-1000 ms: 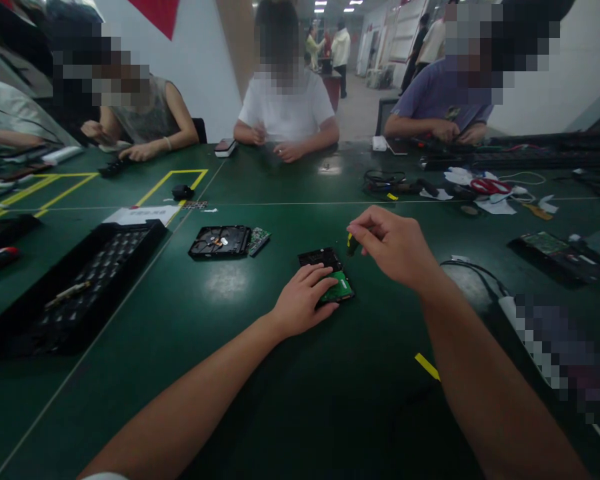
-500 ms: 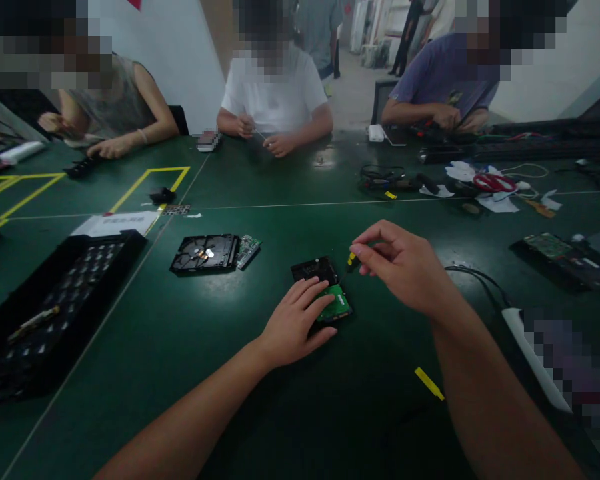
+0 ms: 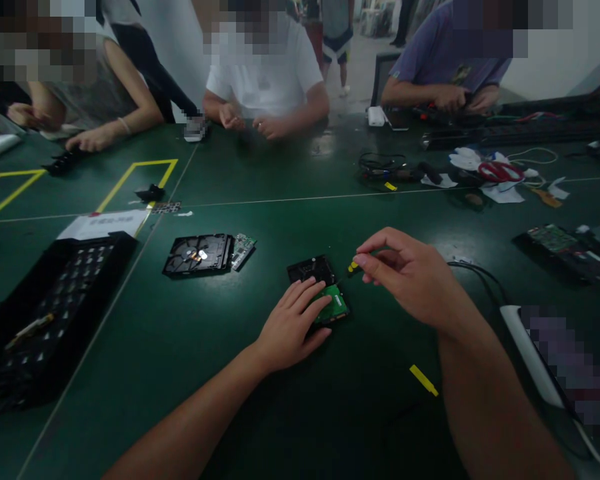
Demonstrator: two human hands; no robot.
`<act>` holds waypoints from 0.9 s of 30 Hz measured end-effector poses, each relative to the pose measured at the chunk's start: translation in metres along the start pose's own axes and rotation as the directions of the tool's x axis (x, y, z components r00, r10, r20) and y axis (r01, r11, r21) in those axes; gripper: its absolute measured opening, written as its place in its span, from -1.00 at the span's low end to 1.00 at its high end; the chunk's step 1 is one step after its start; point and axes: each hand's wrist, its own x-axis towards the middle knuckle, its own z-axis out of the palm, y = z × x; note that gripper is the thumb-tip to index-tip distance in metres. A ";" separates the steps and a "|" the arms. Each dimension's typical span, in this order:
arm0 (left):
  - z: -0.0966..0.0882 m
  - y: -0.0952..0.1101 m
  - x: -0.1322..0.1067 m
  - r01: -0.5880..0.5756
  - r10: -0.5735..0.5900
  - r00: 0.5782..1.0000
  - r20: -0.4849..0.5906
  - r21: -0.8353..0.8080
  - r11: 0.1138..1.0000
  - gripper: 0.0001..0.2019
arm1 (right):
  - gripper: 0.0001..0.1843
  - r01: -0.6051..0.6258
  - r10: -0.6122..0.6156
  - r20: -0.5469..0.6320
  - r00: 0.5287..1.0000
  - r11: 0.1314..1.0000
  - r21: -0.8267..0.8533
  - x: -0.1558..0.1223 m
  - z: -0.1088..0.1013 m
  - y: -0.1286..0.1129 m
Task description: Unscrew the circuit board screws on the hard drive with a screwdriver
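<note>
My left hand (image 3: 293, 327) lies with its fingers spread over a hard drive (image 3: 310, 269), which has a black body and a green circuit board (image 3: 336, 303). The fingertips rest on the drive and hide part of the board. Just right of the drive, my right hand (image 3: 405, 273) pinches a small yellow-and-black screwdriver (image 3: 353, 267) between thumb and fingertips. The tool slants down and left towards the drive's right edge. Whether its tip touches a screw is too small to tell.
Left of the drive lie another black hard drive (image 3: 197, 255) and a loose circuit board (image 3: 243, 251). A black tray (image 3: 123, 243) stands further left. Yellow tape (image 3: 423, 380) and a white-edged device (image 3: 527, 353) are at right. Cables (image 3: 387, 167) lie beyond; people sit across the table.
The view has tipped slightly downward. My right hand has turned a little around the screwdriver, while my left hand stays on the hard drive. Across the table, a person's hands have moved.
</note>
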 end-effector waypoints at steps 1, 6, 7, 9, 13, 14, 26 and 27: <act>0.000 0.000 0.000 -0.001 0.001 1.000 0.004 0.003 1.000 -0.40 | -0.79 0.005 -0.005 -0.003 1.000 1.000 -0.004 0.000 0.000 -0.001; 0.001 0.000 0.000 -0.014 0.014 1.000 -0.004 0.012 1.000 -0.39 | -0.83 0.044 -0.042 0.016 0.999 0.996 -0.080 -0.002 -0.001 -0.006; 0.002 0.000 0.000 -0.016 0.016 1.000 -0.006 0.014 1.000 -0.39 | -0.83 0.055 -0.052 0.027 0.998 0.993 -0.104 -0.002 -0.002 -0.007; 0.004 -0.001 0.000 -0.016 0.017 1.000 -0.013 0.024 1.000 -0.39 | -0.83 0.061 -0.058 0.030 0.998 0.991 -0.123 -0.004 -0.004 -0.009; 0.005 0.000 -0.001 -0.023 0.024 0.999 -0.038 0.038 0.999 -0.42 | -0.86 0.079 -0.077 0.026 0.997 0.987 -0.139 -0.008 -0.004 -0.013; 0.005 0.000 -0.001 -0.026 0.027 0.999 -0.043 0.036 0.999 -0.43 | -0.87 0.081 -0.078 0.030 0.997 0.986 -0.148 -0.008 -0.003 -0.015; 0.008 0.000 0.000 -0.010 0.011 0.997 -0.072 0.012 1.000 -0.47 | -0.82 0.000 -0.005 -0.044 0.999 0.994 -0.109 -0.006 0.007 -0.015; 0.008 0.000 0.000 -0.010 0.011 0.997 -0.071 0.007 1.000 -0.47 | -0.81 -0.017 0.012 -0.043 0.999 0.995 -0.102 -0.006 0.007 -0.015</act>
